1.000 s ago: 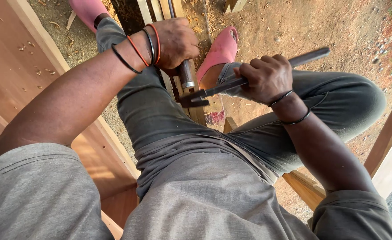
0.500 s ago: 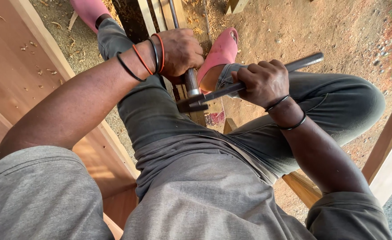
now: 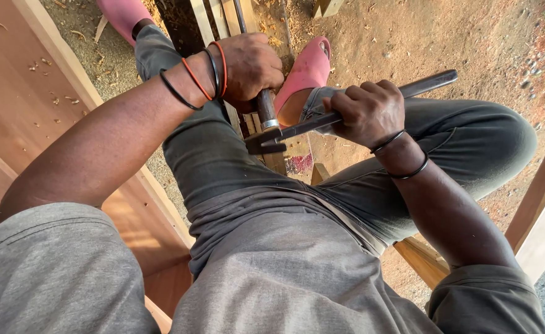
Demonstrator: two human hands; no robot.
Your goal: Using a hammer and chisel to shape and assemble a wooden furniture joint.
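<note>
the left hand (image 3: 251, 65) is closed in a full grip around the wooden handle of a chisel (image 3: 265, 108), fingers wrapped, the tool standing near upright with its metal ferrule just below the fist. the right hand (image 3: 371, 111) is clamped around the shaft of a dark metal hammer (image 3: 346, 114), which lies almost level across the view; its far end projects to the right past the knuckles and its head sits beside the chisel ferrule, touching or very nearly so.

the chisel tip is hidden behind the hammer head and the thigh, so contact with the wooden workpiece (image 3: 285, 158) below cannot be confirmed. this narrow timber piece runs between the knees, with further slats (image 3: 207, 21) extending away toward the pink sandals (image 3: 306, 68). a large plank frame (image 3: 31, 105) lies at the left, with chips scattered on it.

progress, as a judgement: sawdust on the ground (image 3: 408, 37) indicates cutting is under way. the cut itself is not visible, so the depth reached and the amount left cannot be determined.
</note>
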